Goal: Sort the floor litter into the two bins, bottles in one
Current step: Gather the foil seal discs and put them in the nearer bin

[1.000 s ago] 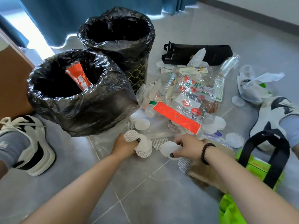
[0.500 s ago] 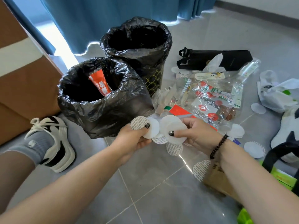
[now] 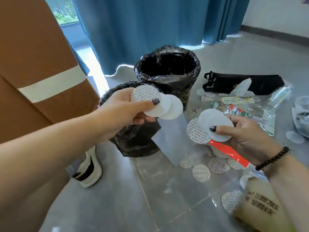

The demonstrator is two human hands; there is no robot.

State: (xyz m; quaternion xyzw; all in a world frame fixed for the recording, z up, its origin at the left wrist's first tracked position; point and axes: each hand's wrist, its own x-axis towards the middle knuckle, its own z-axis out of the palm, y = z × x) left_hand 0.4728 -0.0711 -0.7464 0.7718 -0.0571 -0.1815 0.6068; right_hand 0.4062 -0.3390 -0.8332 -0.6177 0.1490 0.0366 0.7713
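Thin round foam discs [image 3: 157, 104], crinkled black bin liners [image 3: 167, 77].

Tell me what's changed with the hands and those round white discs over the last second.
Both hands rose from the floor pile, each carrying discs it had picked up. The left hand now holds its fan of discs up over the near bin; the right hand holds its own stack beside it. Nothing has been dropped yet. The far bin, the wrappers and the loose discs on the floor stayed put.
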